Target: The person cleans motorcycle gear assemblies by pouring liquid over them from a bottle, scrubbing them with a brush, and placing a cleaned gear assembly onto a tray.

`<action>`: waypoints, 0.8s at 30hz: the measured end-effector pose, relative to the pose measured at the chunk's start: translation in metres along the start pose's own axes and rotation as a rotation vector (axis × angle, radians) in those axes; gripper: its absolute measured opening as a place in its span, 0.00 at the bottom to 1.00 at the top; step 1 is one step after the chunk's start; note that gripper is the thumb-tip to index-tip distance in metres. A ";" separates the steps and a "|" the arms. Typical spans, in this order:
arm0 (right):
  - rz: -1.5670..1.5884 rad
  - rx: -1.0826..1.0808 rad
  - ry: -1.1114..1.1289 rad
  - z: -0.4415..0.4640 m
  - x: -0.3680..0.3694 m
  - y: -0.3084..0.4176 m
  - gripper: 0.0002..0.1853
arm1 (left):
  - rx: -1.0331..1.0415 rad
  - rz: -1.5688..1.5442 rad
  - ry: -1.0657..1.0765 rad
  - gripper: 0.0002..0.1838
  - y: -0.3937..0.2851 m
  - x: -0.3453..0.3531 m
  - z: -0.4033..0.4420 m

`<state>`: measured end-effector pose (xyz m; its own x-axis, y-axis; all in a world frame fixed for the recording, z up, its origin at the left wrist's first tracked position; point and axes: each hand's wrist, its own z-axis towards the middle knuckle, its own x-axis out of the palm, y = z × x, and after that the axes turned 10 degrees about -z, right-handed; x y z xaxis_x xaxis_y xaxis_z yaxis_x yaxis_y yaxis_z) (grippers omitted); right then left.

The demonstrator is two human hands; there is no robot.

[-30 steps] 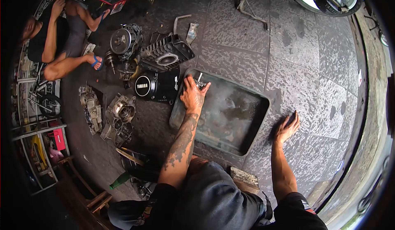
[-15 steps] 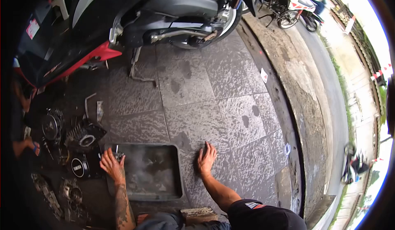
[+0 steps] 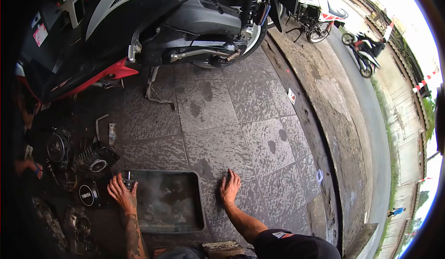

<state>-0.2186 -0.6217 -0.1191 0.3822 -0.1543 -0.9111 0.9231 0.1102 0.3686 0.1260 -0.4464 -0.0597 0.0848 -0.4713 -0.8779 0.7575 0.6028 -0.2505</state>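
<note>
A shallow grey tray (image 3: 200, 203) with a wet, stained bottom lies on the tiled floor. Over its upper left corner, my left hand (image 3: 122, 193) has its fingers curled around a small metal part (image 3: 129, 182) with an upright pin. Right of the tray, my right hand (image 3: 230, 187) rests on the floor tiles with its fingers spread and nothing in it. Just left of my left hand sits a black engine cover (image 3: 86, 195) marked YAMAHA. A finned cylinder block (image 3: 97, 159) stands behind it.
More engine parts (image 3: 56, 148) lie at the left, near a person's foot in a blue sandal (image 3: 36, 167). A parked scooter (image 3: 194, 22) stands beyond the tiles. A wooden block (image 3: 222, 247) is near my legs. On the road at right are a motorcycle (image 3: 364, 50) and rider.
The view has swung right and up toward the road, so the tray and parts appear lower left. A passing motorcycle has moved up the road. Both hands keep about the same places by the tray.
</note>
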 end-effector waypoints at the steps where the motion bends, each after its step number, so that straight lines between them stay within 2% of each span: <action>1: -0.004 -0.004 -0.005 0.001 0.000 0.000 0.27 | -0.007 0.005 0.005 0.43 0.000 0.000 0.000; 15: -0.030 -0.179 -0.136 0.004 0.014 -0.010 0.22 | 0.040 -0.014 -0.077 0.37 0.006 -0.007 0.000; 20: -0.023 -0.180 -0.143 0.006 0.017 -0.012 0.21 | -0.020 -0.120 -0.035 0.32 0.012 -0.036 0.001; 21: -0.036 -0.179 -0.141 0.005 0.017 -0.013 0.21 | -0.031 -0.119 -0.008 0.27 0.010 -0.054 0.002; 22: -0.047 -0.180 -0.139 0.005 0.019 -0.015 0.21 | -0.051 -0.101 -0.016 0.27 0.011 -0.070 0.000; 24: -0.082 -0.189 -0.147 0.006 0.022 -0.018 0.22 | -0.042 -0.242 0.124 0.22 0.015 -0.104 -0.006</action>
<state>-0.2267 -0.6329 -0.1443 0.3213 -0.3098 -0.8949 0.9320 0.2709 0.2409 0.1242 -0.3848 0.0251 -0.1769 -0.5242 -0.8330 0.7183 0.5098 -0.4734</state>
